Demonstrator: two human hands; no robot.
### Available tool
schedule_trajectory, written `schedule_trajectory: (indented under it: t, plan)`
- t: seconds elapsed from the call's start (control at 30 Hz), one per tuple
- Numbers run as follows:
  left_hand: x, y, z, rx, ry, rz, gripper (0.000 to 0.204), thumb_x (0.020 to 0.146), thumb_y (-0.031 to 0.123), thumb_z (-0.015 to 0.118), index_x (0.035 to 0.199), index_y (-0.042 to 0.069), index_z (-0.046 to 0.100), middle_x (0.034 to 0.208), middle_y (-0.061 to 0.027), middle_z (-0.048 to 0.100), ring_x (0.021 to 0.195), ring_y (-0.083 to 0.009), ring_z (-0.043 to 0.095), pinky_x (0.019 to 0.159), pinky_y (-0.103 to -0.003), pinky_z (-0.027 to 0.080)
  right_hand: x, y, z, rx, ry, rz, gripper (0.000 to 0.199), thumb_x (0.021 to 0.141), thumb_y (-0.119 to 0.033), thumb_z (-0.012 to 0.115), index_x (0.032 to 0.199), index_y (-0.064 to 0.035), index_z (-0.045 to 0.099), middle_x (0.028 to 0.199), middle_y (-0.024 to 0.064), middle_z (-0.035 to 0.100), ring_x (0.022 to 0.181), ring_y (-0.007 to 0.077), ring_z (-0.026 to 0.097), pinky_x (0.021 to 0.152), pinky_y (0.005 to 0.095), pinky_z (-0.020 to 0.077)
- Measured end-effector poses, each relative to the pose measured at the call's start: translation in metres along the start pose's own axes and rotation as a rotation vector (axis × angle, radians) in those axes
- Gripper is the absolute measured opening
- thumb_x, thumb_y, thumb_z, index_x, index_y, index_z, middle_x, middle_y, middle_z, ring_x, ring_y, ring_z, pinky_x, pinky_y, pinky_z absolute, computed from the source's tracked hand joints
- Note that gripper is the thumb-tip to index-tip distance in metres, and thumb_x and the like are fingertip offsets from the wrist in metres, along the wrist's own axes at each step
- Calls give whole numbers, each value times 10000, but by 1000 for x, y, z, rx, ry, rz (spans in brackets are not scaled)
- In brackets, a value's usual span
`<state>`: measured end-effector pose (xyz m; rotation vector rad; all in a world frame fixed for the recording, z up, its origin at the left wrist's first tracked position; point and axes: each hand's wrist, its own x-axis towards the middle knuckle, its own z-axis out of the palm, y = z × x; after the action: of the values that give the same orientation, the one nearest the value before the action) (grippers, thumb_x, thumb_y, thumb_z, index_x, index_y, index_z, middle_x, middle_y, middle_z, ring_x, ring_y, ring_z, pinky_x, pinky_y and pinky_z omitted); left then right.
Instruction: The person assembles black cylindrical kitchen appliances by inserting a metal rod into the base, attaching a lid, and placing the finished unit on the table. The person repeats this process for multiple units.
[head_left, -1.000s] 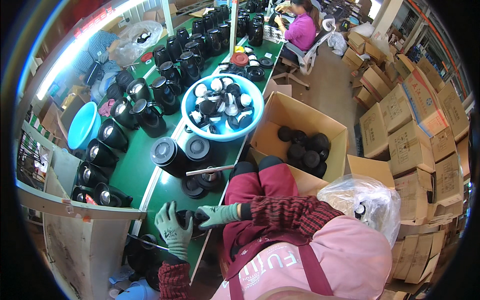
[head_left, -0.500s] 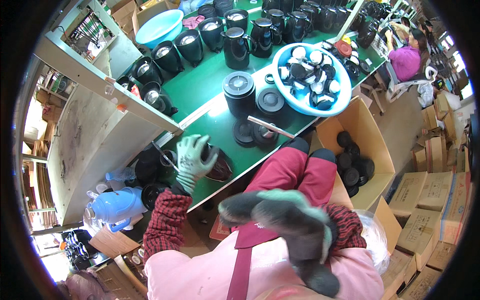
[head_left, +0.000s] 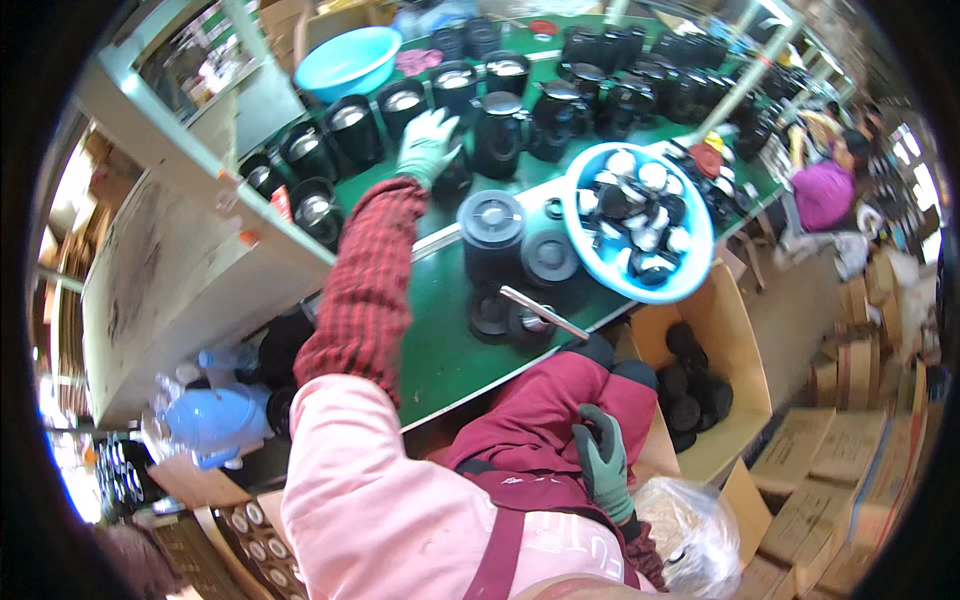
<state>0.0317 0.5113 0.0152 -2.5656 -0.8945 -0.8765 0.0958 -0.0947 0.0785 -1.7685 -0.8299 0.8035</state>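
Left hand (head_left: pixel 427 143) reaches a black jug (head_left: pixel 452 172) on the table (head_left: pixel 440 340), grip seemingly closing on it, uncertain; right hand (head_left: pixel 603 463) rests open on lap.

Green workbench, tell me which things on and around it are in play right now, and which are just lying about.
In play:
left hand, reaching to a black jug
row of black jugs
right hand, resting on the lap

Lying about:
empty blue basin
blue basin of lids
cardboard box of black parts
clear plastic bag
metal rod
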Motion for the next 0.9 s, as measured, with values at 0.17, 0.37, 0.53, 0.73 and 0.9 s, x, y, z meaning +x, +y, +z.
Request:
schedule_trajectory:
  t: [0.17,0.37,0.53,0.73,0.9]
  plan:
    - [-3,15,6,-264,118,-263,710,801,390,775,1403,105,530,1457,-193,521,1372,-378,466,1123,-522,371,9,29,7,11,3,54,330,981,-101,645,1293,-8,597,1221,133,620,1108,216,605,963,318,487]
    - [-49,37,-115,400,-63,-932,387,777,419,763,1015,123,689,1003,-117,688,935,-321,666,770,-497,523,24,29,11,-12,-20,44,352,949,-143,693,1265,-14,607,1177,149,627,1027,284,650,911,366,524]
    - [-126,-35,-102,625,-417,-845,444,823,345,779,1178,142,607,1171,-92,626,1078,-328,625,802,-549,527,39,41,22,-364,-144,-368,412,959,-323,652,1260,-50,584,1109,167,612,988,332,634,901,433,498]
    - [-139,-53,-99,180,-336,-384,612,811,185,806,1360,119,544,1375,-138,574,1188,-370,581,1005,-504,482,13,34,30,-334,-324,-373,435,949,-353,641,1249,-42,591,1087,179,629,971,367,642,864,442,508]
    - [-145,-9,-189,-123,-198,-118,616,826,183,793,1395,105,572,1425,-200,560,1332,-392,510,1145,-483,398,11,31,35,-406,-332,-447,423,926,-337,662,1216,-34,610,1053,187,642,975,367,641,866,455,505]
